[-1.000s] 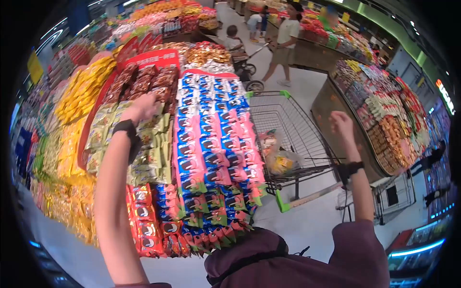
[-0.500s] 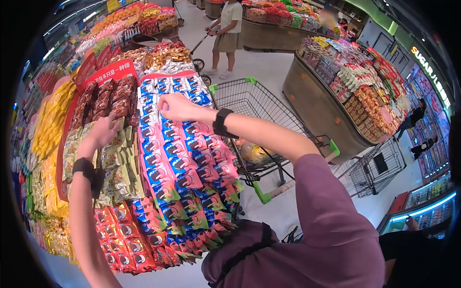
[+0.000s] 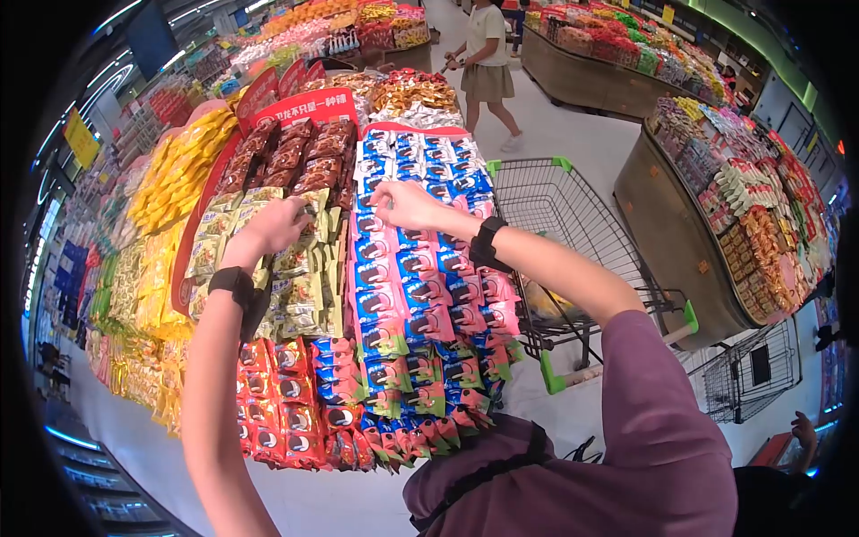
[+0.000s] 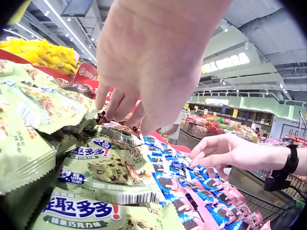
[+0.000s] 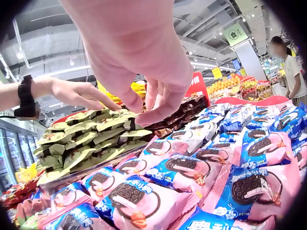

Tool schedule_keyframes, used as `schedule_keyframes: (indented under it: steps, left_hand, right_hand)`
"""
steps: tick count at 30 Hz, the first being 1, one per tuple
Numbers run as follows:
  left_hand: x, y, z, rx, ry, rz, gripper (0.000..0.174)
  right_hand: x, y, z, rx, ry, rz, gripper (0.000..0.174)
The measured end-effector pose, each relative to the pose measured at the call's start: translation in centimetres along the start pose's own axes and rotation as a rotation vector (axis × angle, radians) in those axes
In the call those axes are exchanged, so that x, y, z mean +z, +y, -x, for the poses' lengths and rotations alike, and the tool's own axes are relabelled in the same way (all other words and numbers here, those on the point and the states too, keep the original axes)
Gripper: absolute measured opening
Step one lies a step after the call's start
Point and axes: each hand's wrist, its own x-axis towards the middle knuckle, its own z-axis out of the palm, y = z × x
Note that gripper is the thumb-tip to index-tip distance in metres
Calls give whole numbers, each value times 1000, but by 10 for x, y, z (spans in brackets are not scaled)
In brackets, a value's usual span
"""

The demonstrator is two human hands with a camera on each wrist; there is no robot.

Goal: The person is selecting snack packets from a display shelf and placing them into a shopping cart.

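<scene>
My left hand is over the green snack packets, beside the brown packets; in the left wrist view its fingers hang down, loosely bent, with nothing seen in them. Over the blue and pink cookie packets is my right hand. The right wrist view shows this hand with fingers and thumb loosely bent above the packets, gripping nothing visible. Whether the fingertips of either hand touch a packet I cannot tell. The two hands are apart.
A shopping cart with a bag in it stands right of the display. Red packets hang at the front, and yellow packets lie left. Another candy stand is further right. A person in a pale top is in the aisle.
Since one second ago my right hand has swung left from beside the cart to above the blue packets. My left hand has stayed around the green and brown packets. The head view has shifted.
</scene>
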Motion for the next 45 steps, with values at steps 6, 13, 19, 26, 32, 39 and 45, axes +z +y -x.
schedule_keyframes:
  steps: [6,13,19,26,32,39,45]
  left_hand:
    - [4,6,-4,15,-61,-52,44]
    - [10,10,-5,-21,-42,-59,38]
    - [10,9,-7,-56,-114,-67,47]
    - [17,7,-9,-40,-27,-45,43]
    - [16,9,-13,-39,-33,-92,41]
    - [19,6,-13,-23,-13,-81,39]
    - [20,8,-12,-40,-12,-80,41]
  right_hand:
    - [2,0,7,-6,-50,-29,32]
    - [1,4,13,6,-57,-68,32]
    - [-5,-1,19,-8,-32,-91,30]
    - [-7,6,23,2,-43,-119,29]
    - [-12,8,25,74,-68,-143,31]
    - [-24,4,36,126,-76,-144,29]
    - [-23,23,41,117,-64,-197,29]
